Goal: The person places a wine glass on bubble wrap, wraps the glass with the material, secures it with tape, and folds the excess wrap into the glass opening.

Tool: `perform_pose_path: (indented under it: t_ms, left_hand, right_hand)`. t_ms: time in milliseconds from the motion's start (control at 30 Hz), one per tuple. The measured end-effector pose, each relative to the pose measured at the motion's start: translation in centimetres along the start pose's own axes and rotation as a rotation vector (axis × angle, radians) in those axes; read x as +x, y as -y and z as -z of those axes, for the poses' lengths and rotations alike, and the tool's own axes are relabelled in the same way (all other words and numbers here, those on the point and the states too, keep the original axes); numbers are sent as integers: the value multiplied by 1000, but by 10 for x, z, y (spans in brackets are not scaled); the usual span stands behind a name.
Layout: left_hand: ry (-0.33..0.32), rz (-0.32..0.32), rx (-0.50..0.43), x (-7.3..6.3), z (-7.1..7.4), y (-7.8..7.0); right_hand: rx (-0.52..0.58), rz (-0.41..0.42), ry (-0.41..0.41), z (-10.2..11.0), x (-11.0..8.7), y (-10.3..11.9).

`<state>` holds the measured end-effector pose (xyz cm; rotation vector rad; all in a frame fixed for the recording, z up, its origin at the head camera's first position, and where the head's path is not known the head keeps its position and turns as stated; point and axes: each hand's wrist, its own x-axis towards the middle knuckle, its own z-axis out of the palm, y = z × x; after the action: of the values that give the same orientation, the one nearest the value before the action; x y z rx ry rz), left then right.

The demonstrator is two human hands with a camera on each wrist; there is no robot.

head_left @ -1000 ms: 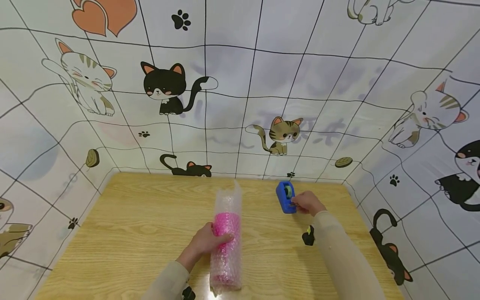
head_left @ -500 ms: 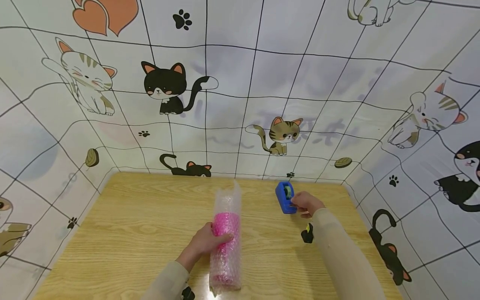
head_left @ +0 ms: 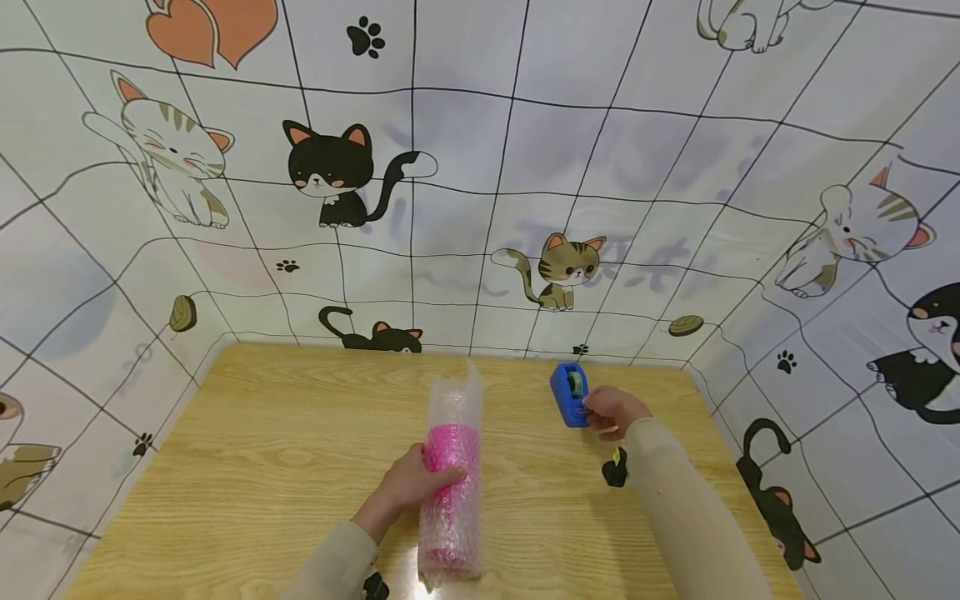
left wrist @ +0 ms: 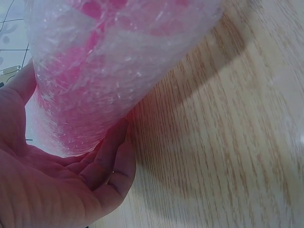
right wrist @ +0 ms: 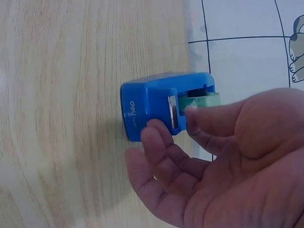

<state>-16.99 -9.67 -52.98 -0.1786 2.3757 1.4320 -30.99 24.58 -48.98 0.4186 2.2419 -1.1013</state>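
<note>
A long pink cylinder in clear bubble wrap [head_left: 452, 508] lies on the table, its wrap reaching past the pink part at the far end. My left hand [head_left: 416, 482] grips its left side, thumb over the top; in the left wrist view the fingers [left wrist: 116, 159] curl under it. Farther right stands a blue tape dispenser [right wrist: 156, 97] holding a greenish roll of tape [right wrist: 209, 100]. At its cutter my right hand [head_left: 617, 410] pinches the tape's end between thumb and index finger, the other fingers loosely bent beside the dispenser's front.
The wooden table [head_left: 285, 450] runs back to a wall sheet [head_left: 450, 275] printed with cats and grid lines, which also rises at both sides. The dispenser stands near the table's back edge. A small black object [head_left: 615, 469] shows beside my right sleeve.
My right hand stays at the dispenser, its lower fingers shifting only slightly. The left hand and the wrapped cylinder hold their place.
</note>
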Motion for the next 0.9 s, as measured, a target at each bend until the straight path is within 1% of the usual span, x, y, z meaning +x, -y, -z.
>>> perform_pose_path:
  t_ms: [100,233,300,400,533,633,767,900]
  left_hand:
    - [-4,1,4,0,-1,0]
    - [-8,2,9,1,-1,0]
    - [-10,3,11,1,-1,0]
    - [-15,-9,16,2,-1,0]
    - [-14,-20,12,3,-2,2]
    - [-11,-16,5,3,-3,2]
    - [-14,-13,16,2,-3,1]
    - [-21,-9,29,2,-2,0]
  right_hand:
    - [9,-1,-25,-1,2,-3]
    - [0,23,-23,3,14,-9]
    - [-10,38,-20,4,17,-12]
    - [-10,53,-39,3,12,-13]
    - [21,76,-73,-1,5,-15]
    - [40,94,-94,-3,2,-18]
    - [36,123,-121,-4,2,-23]
    - [41,161,-128,-6,4,-29]
